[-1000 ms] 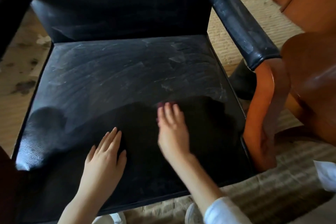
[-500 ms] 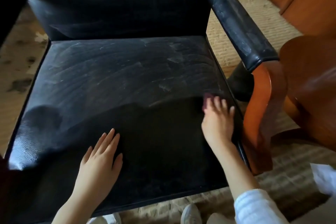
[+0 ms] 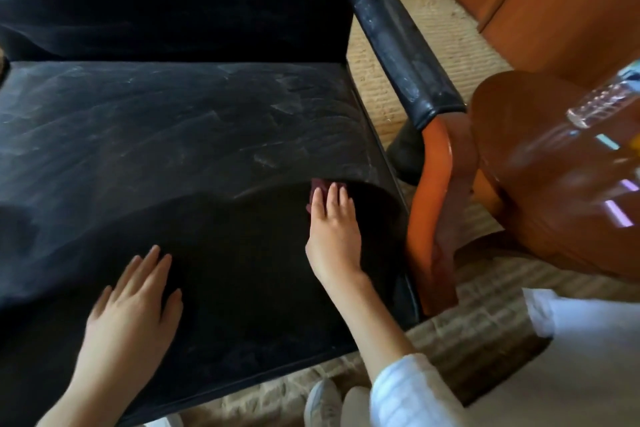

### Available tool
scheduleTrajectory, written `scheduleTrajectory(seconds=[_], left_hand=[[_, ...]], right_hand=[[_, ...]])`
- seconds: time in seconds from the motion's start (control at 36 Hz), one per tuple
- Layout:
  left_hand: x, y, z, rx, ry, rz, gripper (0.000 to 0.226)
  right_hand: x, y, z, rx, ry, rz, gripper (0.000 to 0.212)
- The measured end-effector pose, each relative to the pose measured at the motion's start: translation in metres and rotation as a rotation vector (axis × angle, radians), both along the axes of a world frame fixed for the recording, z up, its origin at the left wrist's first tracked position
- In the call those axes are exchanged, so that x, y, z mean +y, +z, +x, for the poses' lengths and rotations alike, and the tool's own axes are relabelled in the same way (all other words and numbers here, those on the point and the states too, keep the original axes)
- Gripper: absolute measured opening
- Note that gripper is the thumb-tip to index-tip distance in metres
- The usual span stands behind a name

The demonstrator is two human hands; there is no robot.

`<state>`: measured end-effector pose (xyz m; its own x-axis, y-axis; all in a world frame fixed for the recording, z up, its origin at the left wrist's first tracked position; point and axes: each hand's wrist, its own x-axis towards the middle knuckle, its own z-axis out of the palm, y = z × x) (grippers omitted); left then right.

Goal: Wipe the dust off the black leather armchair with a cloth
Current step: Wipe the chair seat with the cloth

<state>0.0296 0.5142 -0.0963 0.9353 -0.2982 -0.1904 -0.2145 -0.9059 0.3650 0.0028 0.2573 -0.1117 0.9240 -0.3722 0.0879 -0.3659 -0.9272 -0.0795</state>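
Observation:
The black leather armchair fills the view; its seat (image 3: pixel 180 135) is grey with dust streaks in the far half and darker near the front. My right hand (image 3: pixel 334 225) lies flat on the seat near the right edge, fingers straight, pressing a dark red cloth (image 3: pixel 317 188) that peeks out past the fingertips. My left hand (image 3: pixel 135 302) rests flat on the front left of the seat, fingers spread, holding nothing. The padded right armrest (image 3: pixel 398 42) is dusty too.
The armrest's orange wooden support (image 3: pixel 433 204) stands just right of my right hand. A second wooden chair (image 3: pixel 554 177) sits close on the right, with a clear bottle (image 3: pixel 602 104) above it. Woven matting (image 3: pixel 478 326) covers the floor. My shoe (image 3: pixel 322 402) shows below the seat.
My right hand slid the cloth right across the seat to its right edge, then a little back left. The camera shifted right. My left hand stayed in place.

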Motion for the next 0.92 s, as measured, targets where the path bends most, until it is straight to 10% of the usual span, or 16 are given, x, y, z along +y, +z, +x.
scheduleTrajectory(seconds=[0.36,0.53,0.92], left_hand=[[-0.016,0.016,-0.009,0.076,0.013,0.089,0.061],[-0.029,0.023,-0.017,0.078,-0.045,0.099,0.060],[-0.055,0.005,-0.047,-0.064,-0.335,0.119,0.058]], right_hand=[[-0.083,-0.018,0.000,0.378,-0.478,0.171,0.051],[-0.045,0.018,-0.018,0.698,-0.263,-0.252,0.049],[-0.059,0.028,-0.055,0.742,0.162,-0.942,0.049]])
